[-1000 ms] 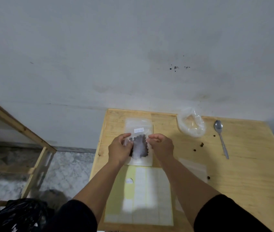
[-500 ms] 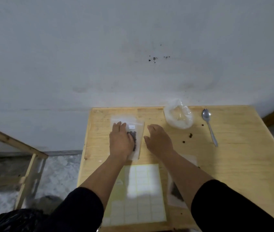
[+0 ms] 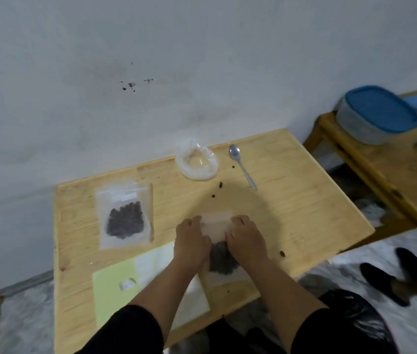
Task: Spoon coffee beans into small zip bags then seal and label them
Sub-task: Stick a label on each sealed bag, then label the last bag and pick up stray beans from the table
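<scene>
label sheet (image 3: 115, 284) nearest, at table's (image 3: 291, 213) front-left edge, one loose label (image 3: 127, 284) on its green part
left hand (image 3: 191, 242) and right hand (image 3: 247, 241) both on unlabelled zip bag (image 3: 217, 226) lying flat just right of sheet; fingers curled over its upper sides, beans dark in lower half between wrists
labelled bag of beans (image 3: 124, 215) flat, well left, hands off it
loose beans (image 3: 220, 185) scattered mid-table
beyond: crumpled clear bag (image 3: 197, 162), spoon (image 3: 243, 167) just right of it, near wall

Two bare forearms, black sleeves (image 3: 125, 330) pushed up well behind the fingers; no rings or watch visible.
</scene>
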Tool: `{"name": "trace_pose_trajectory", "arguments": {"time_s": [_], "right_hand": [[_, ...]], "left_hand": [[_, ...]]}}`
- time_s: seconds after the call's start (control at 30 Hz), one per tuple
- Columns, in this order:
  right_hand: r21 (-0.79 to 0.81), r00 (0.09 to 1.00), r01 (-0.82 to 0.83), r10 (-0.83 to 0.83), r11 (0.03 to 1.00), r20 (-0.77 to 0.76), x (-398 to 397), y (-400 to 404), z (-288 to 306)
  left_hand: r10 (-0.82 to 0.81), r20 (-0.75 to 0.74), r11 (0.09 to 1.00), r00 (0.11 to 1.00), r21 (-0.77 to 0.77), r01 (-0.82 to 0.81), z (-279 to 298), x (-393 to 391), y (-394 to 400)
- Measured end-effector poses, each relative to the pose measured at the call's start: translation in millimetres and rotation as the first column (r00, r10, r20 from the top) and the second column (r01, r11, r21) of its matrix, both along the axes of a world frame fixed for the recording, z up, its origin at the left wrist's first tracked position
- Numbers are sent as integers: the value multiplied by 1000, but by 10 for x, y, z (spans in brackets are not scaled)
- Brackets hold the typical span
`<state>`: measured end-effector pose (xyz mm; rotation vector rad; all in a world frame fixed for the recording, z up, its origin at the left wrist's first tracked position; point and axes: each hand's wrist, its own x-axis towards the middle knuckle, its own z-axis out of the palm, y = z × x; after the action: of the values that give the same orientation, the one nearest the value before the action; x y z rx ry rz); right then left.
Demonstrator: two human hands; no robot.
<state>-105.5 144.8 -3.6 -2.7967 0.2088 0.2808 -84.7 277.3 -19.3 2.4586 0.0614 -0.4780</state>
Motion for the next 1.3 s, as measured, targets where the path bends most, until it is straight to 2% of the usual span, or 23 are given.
{"name": "trace_pose_trajectory", "arguments": {"time_s": [0.23, 0.3, 0.4, 0.53, 0.67, 0.77, 0.9, 1.0, 1.13, 1.3], "right_hand": [[237, 992, 124, -125, 963, -14, -150, -122, -103], [347, 976, 218, -215, 912, -46, -125, -142, -61], [450, 960, 268, -277, 852, -47, -71, -160, -13], [616, 946, 274, -322, 739, -35, 25, -81, 134], [723, 952, 253, -297, 643, -69, 140, 158, 273], [753, 972, 201, -221, 627, -76, 155, 427, 316], [781, 987, 158, -113, 605, -113, 44, 895, 275], [748, 981, 192, -101, 635, -167, -124, 1263, 175], [518, 981, 56, 51, 853, -189, -371, 1588, -9], [408, 987, -23, 85, 913, -136, -512, 1848, -128]], "left_hand": [[73, -17, 990, 997, -118, -75, -13, -110, -152], [101, -15, 984, 995, -146, -102, 5, -77, -162], [144, 8, 970, 989, -199, -140, 79, -4, -123], [246, -29, 889, 969, -391, -237, 206, 33, 56], [331, -138, 720, 933, -603, -345, 325, -28, 365], [366, -93, 705, 926, -622, -341, 333, -149, 668], [488, -77, 678, 869, -593, -433, 365, -398, 1148], [563, -65, 645, 824, -588, -487, 360, -668, 1545], [649, -81, 582, 757, -588, -562, 307, -1010, 1964], [696, -123, 529, 707, -579, -621, 212, -1307, 2227]]}}
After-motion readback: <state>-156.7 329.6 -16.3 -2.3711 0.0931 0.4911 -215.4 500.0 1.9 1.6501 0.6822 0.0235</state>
